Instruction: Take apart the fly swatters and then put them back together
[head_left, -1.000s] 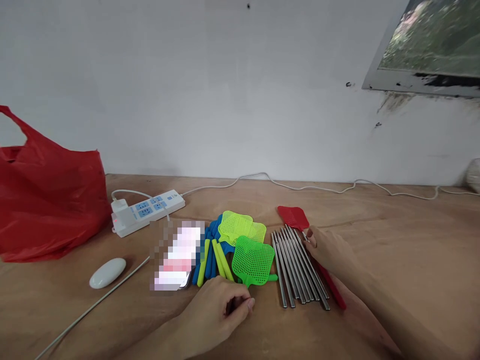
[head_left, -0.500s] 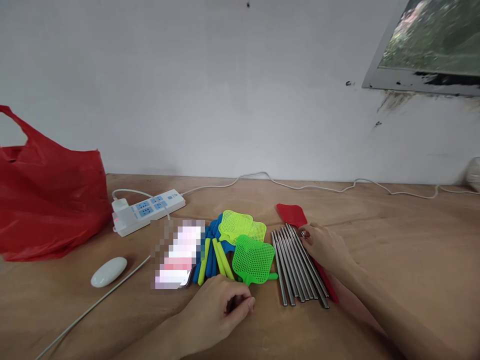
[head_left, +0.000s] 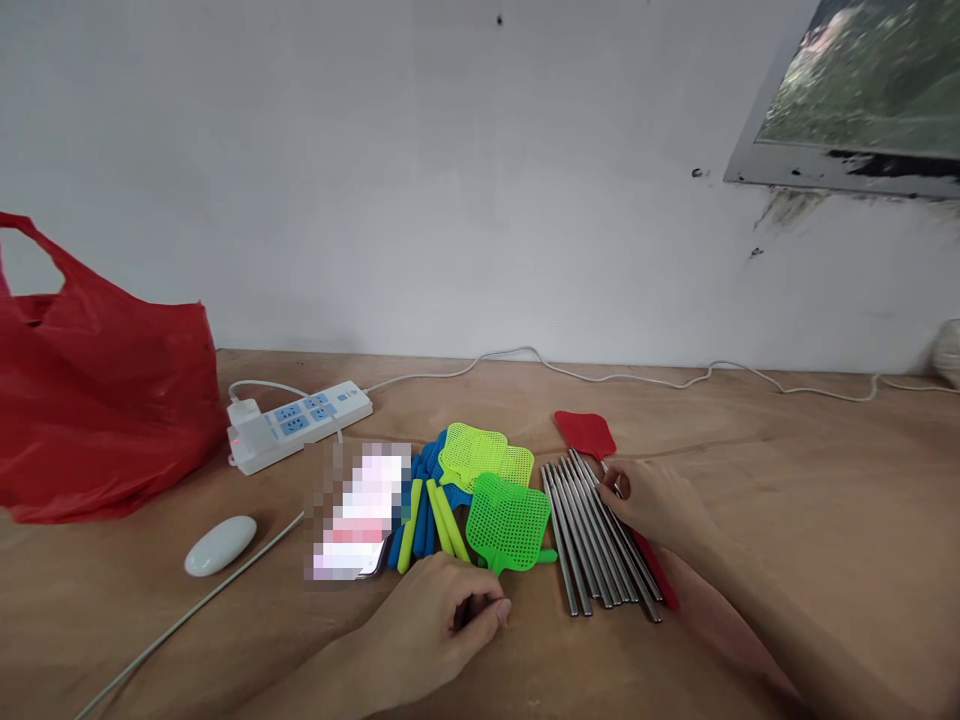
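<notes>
My right hand (head_left: 651, 503) rests at the right of a row of thin metal rods (head_left: 600, 530). Its thumb and fingertips pinch together close to the rods' far ends; what lies between them is hidden. Beyond the fingertips is a red fly swatter head (head_left: 585, 433) with a short bit of metal shaft, and a red handle (head_left: 656, 570) shows below the hand. My left hand (head_left: 442, 620) lies loosely curled on the table, nothing visible in it. Just beyond are a green swatter head (head_left: 508, 522), yellow-green heads (head_left: 474, 455), blue handles (head_left: 424, 525) and yellow-green handles (head_left: 448, 518).
Left of the handles lies a phone (head_left: 364, 515), its lit screen blurred out. Farther left are a white oval object (head_left: 220, 546), a power strip (head_left: 300, 425) and a red plastic bag (head_left: 105, 400). A white cable (head_left: 600, 375) runs along the wall (head_left: 480, 200).
My right hand's fingertips have shifted slightly toward me along the rods, away from the red head. The left hand stays where it was. The view has moved a little.
</notes>
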